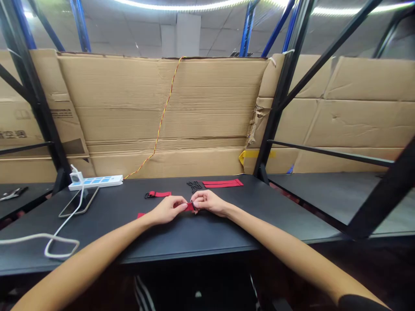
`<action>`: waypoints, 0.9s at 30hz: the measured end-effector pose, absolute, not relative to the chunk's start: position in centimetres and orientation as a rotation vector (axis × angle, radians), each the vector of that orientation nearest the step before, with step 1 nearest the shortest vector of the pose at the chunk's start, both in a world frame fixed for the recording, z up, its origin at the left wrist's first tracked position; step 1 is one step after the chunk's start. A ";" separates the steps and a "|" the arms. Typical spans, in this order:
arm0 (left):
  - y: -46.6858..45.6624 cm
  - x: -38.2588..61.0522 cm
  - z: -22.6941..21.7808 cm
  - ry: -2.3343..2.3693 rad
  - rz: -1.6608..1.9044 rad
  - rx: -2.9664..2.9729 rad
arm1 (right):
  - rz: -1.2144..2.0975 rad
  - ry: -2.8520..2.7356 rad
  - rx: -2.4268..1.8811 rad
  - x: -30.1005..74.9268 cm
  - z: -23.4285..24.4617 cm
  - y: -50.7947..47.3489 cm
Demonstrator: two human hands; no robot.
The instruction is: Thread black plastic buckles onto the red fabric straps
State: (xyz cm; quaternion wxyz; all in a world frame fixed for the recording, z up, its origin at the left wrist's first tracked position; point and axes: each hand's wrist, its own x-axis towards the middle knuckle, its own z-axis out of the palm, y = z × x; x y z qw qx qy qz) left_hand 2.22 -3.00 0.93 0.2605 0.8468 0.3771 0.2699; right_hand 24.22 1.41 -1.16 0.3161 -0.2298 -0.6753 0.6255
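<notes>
Both my hands meet over the middle of the black table [201,237]. My left hand [170,209] pinches a red strap [189,207] whose other end shows at my wrist. My right hand [209,201] is closed on the strap's end, where a small black buckle sits between the fingertips. Farther back lies a finished red strap with a black buckle [158,194]. A small pile of black buckles [194,185] and a stack of flat red straps [223,183] lie behind my hands.
A white power strip [96,182] with a charger stands at the back left, its white cable [53,242] looping to the front edge. A phone [78,202] lies beside it. Cardboard sheets [168,112] and black rack posts [275,112] wall the back.
</notes>
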 end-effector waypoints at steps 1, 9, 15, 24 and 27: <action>-3.1 2.3 0.9 1.024 0.740 2.281 | 1.640 -1.775 -0.602 24.1 -1.2 1.4; -3.3 2.7 0.7 0.907 0.932 2.093 | 1.506 -1.726 -0.643 23.6 -1.1 1.2; -3.6 2.7 0.8 0.978 0.951 2.253 | 1.452 -1.772 -0.674 23.4 -1.0 0.9; -3.6 2.7 0.8 1.009 0.919 2.441 | 1.372 -1.862 -0.662 23.1 -1.3 0.8; -3.6 2.8 0.9 1.019 0.974 2.510 | 1.320 -1.873 -0.676 23.0 -1.5 0.8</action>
